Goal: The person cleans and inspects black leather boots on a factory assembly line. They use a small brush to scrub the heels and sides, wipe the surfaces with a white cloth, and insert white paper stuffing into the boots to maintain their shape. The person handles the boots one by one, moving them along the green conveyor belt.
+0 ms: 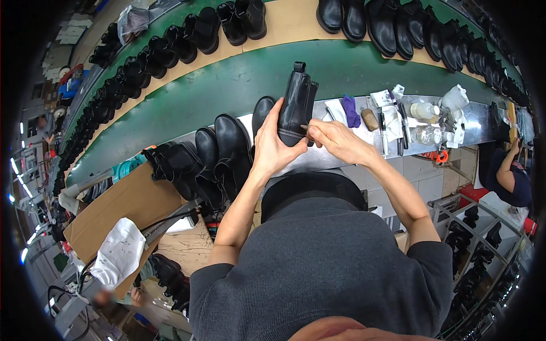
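Note:
A black ankle boot (297,102) with a pull loop stands tilted in front of me, its shaft pointing away and its heel end near me. My left hand (271,143) is closed around the boot's left side and lower end, steadying it. In my right hand (336,140) a small thin tool (304,127) is pinched, its tip at the boot near the sole edge; most of it is hidden by my fingers. Just left of the held boot, another black boot (262,110) is partly covered by my left hand.
Several black boots (230,133) lie to my left, beside a cardboard sheet (122,204). On the metal ledge (483,122) to the right are a purple cloth (351,112), a brown block (369,120), pens (383,133) and bottles (424,109). Boot rows line the green belt (239,77). A person (506,170) is far right.

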A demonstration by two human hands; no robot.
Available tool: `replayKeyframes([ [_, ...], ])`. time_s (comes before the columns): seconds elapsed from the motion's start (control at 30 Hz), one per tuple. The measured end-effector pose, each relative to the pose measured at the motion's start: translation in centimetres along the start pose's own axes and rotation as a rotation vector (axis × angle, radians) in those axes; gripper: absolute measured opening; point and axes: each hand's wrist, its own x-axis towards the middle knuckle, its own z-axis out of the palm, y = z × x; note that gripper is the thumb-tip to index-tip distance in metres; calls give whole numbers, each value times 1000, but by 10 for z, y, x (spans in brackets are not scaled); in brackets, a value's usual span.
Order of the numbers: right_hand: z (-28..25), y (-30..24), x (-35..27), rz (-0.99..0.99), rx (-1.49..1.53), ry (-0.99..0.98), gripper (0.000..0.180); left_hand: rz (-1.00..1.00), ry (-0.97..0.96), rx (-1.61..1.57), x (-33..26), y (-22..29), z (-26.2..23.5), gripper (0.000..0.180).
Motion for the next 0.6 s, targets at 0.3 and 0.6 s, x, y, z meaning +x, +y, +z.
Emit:
replayKeyframes([
  [0.3, 5, -12, 4, 26, -282, 84, 45, -73, -5, 9, 4, 6, 5, 84],
  [0.6, 0, -21, -6, 0, -335, 60, 43, -59, -19, -15, -4, 18, 8, 90],
])
